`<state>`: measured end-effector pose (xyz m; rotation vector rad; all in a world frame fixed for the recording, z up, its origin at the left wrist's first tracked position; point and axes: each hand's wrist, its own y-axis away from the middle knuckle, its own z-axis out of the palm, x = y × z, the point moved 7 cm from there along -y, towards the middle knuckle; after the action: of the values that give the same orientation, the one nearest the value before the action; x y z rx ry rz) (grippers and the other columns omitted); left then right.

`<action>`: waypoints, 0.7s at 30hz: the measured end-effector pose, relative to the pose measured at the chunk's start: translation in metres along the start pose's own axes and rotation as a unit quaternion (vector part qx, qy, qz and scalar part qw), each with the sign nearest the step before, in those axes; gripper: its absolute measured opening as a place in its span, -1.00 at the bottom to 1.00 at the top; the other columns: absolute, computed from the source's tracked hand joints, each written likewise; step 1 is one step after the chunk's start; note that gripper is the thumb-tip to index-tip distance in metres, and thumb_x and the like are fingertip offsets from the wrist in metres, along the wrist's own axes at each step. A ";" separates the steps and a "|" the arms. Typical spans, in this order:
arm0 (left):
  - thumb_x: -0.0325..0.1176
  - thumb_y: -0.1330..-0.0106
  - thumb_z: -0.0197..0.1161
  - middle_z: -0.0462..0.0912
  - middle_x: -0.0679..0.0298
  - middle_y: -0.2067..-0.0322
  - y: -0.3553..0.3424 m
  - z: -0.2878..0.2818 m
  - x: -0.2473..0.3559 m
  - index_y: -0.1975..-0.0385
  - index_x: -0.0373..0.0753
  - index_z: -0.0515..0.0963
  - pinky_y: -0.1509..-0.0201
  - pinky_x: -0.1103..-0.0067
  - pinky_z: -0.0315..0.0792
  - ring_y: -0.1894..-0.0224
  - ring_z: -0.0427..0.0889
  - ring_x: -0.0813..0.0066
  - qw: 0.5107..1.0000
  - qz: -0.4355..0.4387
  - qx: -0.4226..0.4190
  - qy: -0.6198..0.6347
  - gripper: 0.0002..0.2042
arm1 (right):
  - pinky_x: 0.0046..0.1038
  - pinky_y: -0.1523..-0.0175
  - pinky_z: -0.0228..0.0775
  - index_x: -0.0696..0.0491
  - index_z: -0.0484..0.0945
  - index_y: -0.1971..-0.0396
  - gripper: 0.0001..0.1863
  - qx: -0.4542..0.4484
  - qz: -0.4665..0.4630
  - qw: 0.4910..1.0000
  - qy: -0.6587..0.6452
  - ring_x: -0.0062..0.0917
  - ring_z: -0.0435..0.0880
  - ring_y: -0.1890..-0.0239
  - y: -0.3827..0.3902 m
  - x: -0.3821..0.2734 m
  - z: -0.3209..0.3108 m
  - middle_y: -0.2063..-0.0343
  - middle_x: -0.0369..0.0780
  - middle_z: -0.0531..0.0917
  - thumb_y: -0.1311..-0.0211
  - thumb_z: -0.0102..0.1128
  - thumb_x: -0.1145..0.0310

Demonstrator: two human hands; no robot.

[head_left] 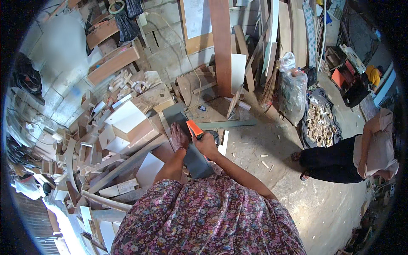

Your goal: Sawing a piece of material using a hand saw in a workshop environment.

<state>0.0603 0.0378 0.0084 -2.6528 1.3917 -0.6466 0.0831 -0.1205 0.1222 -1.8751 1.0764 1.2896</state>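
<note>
A long dark grey board (198, 162) runs away from my body, over a wooden support. My left hand (178, 137) lies on it with the fingers stretched forward, pressing near its left side. Just to the right, my right hand (205, 144) is wrapped round the grip of an orange-and-black-handled tool (194, 128) held over the board's right edge. The tool's working end is hidden by my hand and arm, so its exact kind does not show. My clothing covers the near end of the board.
Wood offcuts and boxes (127, 117) crowd the left. Tall planks (222, 46) lean against the far wall. A clear plastic bag (293, 91) stands beside a dark sack of wood scraps (321, 121). At right another person (335, 159) stands on the concrete floor (255, 165), strewn with small pieces.
</note>
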 end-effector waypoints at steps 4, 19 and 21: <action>-0.37 -0.08 -0.13 0.14 -0.02 -0.12 0.004 0.012 -0.003 -0.02 -0.45 0.21 -0.27 0.43 -0.05 -0.21 0.05 0.12 0.999 0.043 0.011 -0.024 -0.54 | -0.30 0.38 0.34 0.24 0.47 0.39 -0.68 -0.004 0.006 0.999 0.036 -0.06 0.52 0.42 -0.004 0.005 0.006 0.58 0.08 0.52 0.06 0.13 0.27; -0.22 -0.02 -0.01 0.11 0.01 -0.13 0.011 -0.002 0.001 -0.07 -0.43 0.13 -0.29 0.42 -0.14 -0.23 -0.01 0.16 1.000 -0.004 -0.008 -0.008 -0.40 | -0.31 0.51 0.28 0.24 0.43 0.30 -0.46 -0.012 -0.034 0.999 0.021 -0.25 0.51 0.65 0.004 -0.006 0.006 0.73 -0.04 0.48 -0.03 0.07 -0.02; -0.22 -0.02 -0.01 0.10 0.02 -0.14 0.006 -0.009 0.016 -0.08 -0.42 0.13 -0.29 0.42 -0.14 -0.24 -0.02 0.17 1.000 0.014 -0.014 0.003 -0.40 | -0.30 0.50 0.29 0.24 0.42 0.30 -0.48 0.010 -0.037 0.998 0.048 -0.24 0.52 0.64 0.001 0.002 -0.001 0.72 -0.02 0.48 -0.03 0.07 0.00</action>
<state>0.0600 0.0220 0.0203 -2.6498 1.4455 -0.6382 0.0833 -0.1219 0.1207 -1.9588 1.0551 1.1540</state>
